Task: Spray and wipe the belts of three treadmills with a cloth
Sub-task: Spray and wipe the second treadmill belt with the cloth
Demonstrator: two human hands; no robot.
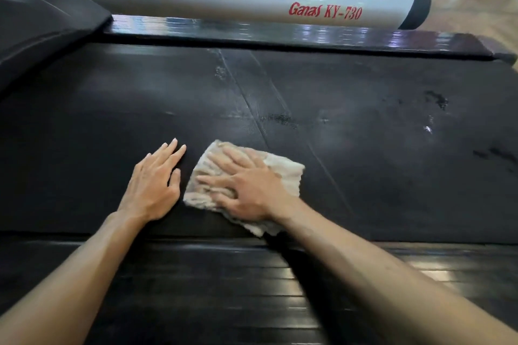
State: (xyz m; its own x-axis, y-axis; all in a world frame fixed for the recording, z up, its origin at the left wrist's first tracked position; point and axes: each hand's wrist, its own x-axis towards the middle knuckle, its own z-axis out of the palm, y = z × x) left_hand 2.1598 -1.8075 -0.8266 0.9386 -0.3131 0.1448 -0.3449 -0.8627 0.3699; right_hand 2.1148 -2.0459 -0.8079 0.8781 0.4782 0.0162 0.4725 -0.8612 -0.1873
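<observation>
Cloth: the cloth [280, 173] lies flat on the belt [364, 176], near the edge closest to me; I judge it light, limp and damp, so it will bunch if pushed by one corner.
Right hand: my right hand [246, 190] presses it down, fingers [218, 161] spread straight, nothing gripped.
Left hand: my left hand [152, 179] rests flat on the belt just beside it, holding nothing.
Hold: I'd keep a broad palm over the middle.
Belt: textured, with wet patches [436, 98] farther right; likely grippy.
</observation>
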